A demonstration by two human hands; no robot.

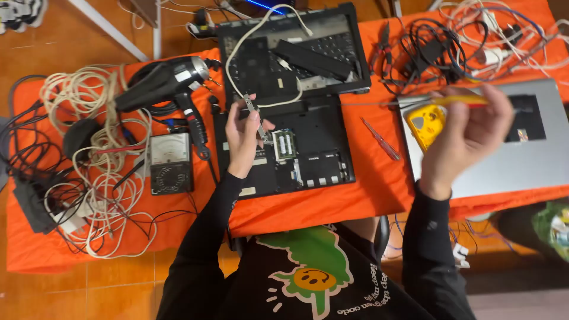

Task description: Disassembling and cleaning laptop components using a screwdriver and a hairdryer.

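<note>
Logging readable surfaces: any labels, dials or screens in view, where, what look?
Analog meter: left of the opened laptop, black box, pale dial face.
Pale sticker: laptop's bottom-left, by the left hand, small rectangle.
Silver laptop: closed, under the right hand; no screen showing.

The person wears a black long-sleeved top whose snug sleeves end at the wrists, leaving the left hand [244, 137] and right hand [468, 139] bare. The chest carries a green splash-shaped graphic outlined in white, with an orange smiling face inside and curved white lettering beside it.
</note>
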